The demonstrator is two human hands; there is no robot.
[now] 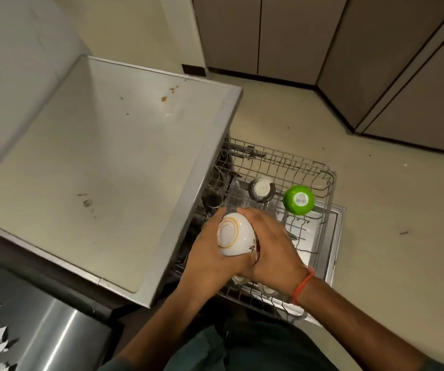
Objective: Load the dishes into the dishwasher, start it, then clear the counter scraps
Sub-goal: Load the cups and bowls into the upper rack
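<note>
Bowl (235, 235) held by both hands, base facing up-left, above rack (309, 167).

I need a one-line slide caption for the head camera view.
Both hands, left and right, hold an upturned white bowl above the dishwasher rack.

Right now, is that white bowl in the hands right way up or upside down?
Upside down: the white bowl shows its ringed base to the camera, held by the left hand and right hand over the rack.
</note>
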